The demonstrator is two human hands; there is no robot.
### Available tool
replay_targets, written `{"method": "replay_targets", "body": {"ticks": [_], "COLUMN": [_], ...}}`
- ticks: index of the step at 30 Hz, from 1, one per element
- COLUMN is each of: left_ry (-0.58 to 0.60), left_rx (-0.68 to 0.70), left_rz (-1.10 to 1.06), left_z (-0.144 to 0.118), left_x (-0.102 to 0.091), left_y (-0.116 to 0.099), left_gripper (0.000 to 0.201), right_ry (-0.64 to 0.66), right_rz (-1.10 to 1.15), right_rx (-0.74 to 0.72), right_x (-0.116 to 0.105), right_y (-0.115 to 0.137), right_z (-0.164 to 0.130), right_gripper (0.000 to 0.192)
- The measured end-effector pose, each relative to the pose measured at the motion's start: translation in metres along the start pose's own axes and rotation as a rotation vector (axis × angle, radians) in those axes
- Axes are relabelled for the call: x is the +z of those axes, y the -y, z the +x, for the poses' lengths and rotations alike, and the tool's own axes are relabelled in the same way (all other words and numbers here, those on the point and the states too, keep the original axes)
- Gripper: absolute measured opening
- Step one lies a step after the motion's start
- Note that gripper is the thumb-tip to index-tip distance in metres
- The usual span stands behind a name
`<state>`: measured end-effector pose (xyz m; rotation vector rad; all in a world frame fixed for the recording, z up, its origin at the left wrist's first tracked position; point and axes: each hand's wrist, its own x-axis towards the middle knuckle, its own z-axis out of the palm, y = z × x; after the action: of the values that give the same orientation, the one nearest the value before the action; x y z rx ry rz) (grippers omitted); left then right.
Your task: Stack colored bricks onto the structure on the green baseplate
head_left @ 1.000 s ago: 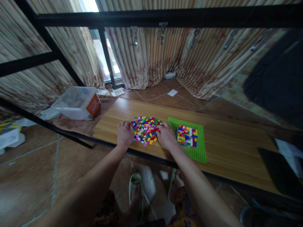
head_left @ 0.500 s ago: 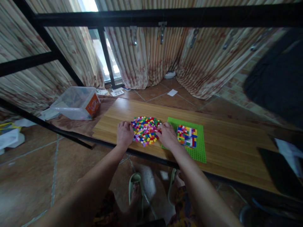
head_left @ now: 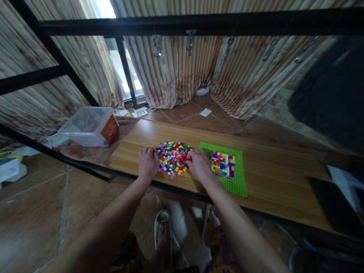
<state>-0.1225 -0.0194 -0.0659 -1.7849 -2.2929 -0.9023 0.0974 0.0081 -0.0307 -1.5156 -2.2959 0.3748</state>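
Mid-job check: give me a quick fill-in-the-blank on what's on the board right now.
1. The pile of loose bricks lies between the left hand and the ____ hand.
2. The built block stands on a ____ baseplate.
3. The clear plastic bin sits to the ____ of the wooden board.

Missing words: right; green; left

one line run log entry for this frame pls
left hand: on brick pile left edge | right hand: on pile's right edge | brick block: on green baseplate
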Motion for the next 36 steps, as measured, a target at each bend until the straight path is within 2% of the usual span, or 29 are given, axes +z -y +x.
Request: {"method": "replay_targets", "body": {"ticks": [4,7,10,13,16,19,23,28,36], "left_ry": [-0.003,-0.004,-0.010,-0.015,-0.010,-0.011,-0.018,-0.011,-0.010], "left_rx": [-0.008,-0.011,-0.006,-0.003,-0.004,-0.001,0.005,-0.012,-0.004], "left_rz": [-0.002,-0.009,-0.009,-0.003,0.001,0.002,-0.008,-0.008,-0.007], "left_z": [-0.001,0.000,0.000,0.000,0.000,0.000,0.000,0.000,0.000], "left_x": [0.000,0.000,0.001,0.001,0.001,0.001,0.001,0.000,0.002], "left_y": [0.000,0.000,0.000,0.000,0.000,0.000,0.000,0.000,0.001], "left_gripper": [0.020,0.020,0.020,0.021,0.022,0.022,0.021,0.022,0.022], "right_ry": [0.026,-0.019,-0.040,-0.023,0.025,0.094,0.139,0.098,-0.036], "right_rz": [0.059,0.226,0.502,0.872,1.226,1.432,1.509,1.514,1.253], "right_rx": [0.038,0.084,0.096,0.155,0.259,0.308,0.342,0.330,0.247], "right_x": [-0.005,-0.008,-0.005,-0.001,-0.002,-0.009,-0.017,-0.020,-0.017], "right_y": [0.004,0.003,0.000,-0.002,0.000,0.004,0.008,0.010,0.008], "right_z": [-0.001,0.000,0.003,0.005,0.006,0.004,0.001,0.000,-0.001], "right_gripper": [0.011,0.023,0.022,0.020,0.028,0.035,0.038,0.042,0.027]}}
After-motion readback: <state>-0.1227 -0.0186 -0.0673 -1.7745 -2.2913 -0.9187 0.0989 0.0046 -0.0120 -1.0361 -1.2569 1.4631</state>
